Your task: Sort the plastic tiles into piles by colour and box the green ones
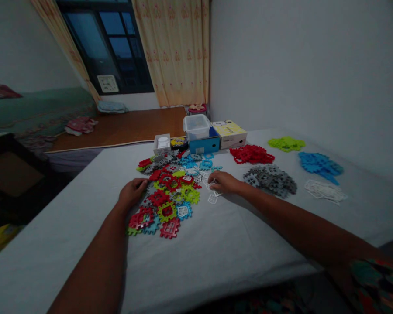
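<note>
A mixed heap of interlocking plastic building pieces (167,198) in red, lime, blue and grey lies before me on the cloth. My left hand (132,192) rests against the heap's left side, its fingers loosely bent and apart, with nothing visible in them. On the heap's right, my right hand (223,181) reaches down, fingertips pinched on a small white window-shaped piece among several others. The fingers partly cover it. One loose white piece (212,199) lies just below that hand.
Sorted piles lie on the right: red pieces (251,154), grey pieces (271,179), lime pieces (286,143), blue pieces (320,165) and white pieces (325,191). Behind the heap stand a clear plastic tub (197,125), a blue box (205,143), a yellow box (229,133) and a small white box (162,144).
</note>
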`<state>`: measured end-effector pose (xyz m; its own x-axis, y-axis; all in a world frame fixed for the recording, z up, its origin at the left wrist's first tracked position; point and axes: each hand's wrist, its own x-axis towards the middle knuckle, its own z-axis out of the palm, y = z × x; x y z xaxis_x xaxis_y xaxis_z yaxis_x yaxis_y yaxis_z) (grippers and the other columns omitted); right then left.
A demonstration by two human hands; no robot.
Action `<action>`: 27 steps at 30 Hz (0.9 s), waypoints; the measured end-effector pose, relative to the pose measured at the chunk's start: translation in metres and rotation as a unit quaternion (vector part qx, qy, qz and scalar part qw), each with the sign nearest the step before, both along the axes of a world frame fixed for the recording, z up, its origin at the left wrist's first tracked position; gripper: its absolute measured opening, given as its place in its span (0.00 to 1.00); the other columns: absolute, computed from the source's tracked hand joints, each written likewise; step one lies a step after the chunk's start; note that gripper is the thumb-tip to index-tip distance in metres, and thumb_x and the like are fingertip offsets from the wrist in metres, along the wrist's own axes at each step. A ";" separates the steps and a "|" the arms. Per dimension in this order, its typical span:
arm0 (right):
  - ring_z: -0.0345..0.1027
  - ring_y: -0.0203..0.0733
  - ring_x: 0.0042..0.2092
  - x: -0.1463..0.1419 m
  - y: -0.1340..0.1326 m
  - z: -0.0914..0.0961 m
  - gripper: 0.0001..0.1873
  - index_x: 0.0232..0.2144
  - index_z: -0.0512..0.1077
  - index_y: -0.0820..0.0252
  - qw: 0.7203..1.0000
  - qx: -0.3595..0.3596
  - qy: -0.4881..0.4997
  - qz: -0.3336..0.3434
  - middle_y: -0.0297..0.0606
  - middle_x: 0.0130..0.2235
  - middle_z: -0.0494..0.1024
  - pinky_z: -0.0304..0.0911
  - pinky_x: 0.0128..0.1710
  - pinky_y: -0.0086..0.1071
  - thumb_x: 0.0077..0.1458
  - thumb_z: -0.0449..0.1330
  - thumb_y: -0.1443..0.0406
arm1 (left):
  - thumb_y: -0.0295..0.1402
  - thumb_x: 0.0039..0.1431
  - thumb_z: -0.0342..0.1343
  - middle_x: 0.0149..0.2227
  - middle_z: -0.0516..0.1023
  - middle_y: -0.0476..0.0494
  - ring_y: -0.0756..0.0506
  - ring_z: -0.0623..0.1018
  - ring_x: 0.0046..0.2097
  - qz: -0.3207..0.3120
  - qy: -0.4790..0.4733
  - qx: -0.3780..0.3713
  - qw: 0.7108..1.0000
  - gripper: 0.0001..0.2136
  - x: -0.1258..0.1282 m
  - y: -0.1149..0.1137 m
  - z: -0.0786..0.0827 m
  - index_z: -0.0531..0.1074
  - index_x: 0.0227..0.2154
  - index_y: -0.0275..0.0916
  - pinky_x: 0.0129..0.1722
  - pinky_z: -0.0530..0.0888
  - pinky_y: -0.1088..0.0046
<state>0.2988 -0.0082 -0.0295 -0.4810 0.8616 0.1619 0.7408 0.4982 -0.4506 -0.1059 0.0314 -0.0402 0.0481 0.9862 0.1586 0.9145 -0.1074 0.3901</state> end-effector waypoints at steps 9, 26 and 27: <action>0.71 0.40 0.38 0.034 -0.013 0.000 0.11 0.39 0.76 0.59 0.989 -0.035 0.121 -0.075 0.38 0.38 0.80 0.63 0.39 0.32 0.52 0.59 0.66 | 0.46 0.59 0.44 0.47 0.80 0.44 0.43 0.77 0.47 0.011 0.004 0.003 1.000 0.22 0.003 -0.003 0.005 0.76 0.47 0.41 0.43 0.72 0.73; 0.72 0.43 0.33 0.254 -0.127 0.010 0.19 0.35 0.76 0.60 0.841 0.179 0.212 -0.464 0.40 0.32 0.79 0.67 0.37 0.36 0.49 0.60 0.52 | 0.48 0.58 0.44 0.48 0.79 0.43 0.39 0.78 0.45 0.036 0.048 -0.023 0.998 0.23 -0.011 0.016 0.001 0.75 0.47 0.42 0.41 0.74 0.68; 0.72 0.43 0.33 0.274 -0.135 0.005 0.19 0.35 0.76 0.61 0.823 0.184 0.203 -0.498 0.40 0.31 0.79 0.67 0.36 0.36 0.48 0.60 0.52 | 0.48 0.58 0.44 0.48 0.79 0.43 0.39 0.78 0.45 0.039 0.051 -0.024 0.998 0.23 -0.011 0.017 0.001 0.75 0.47 0.43 0.40 0.74 0.67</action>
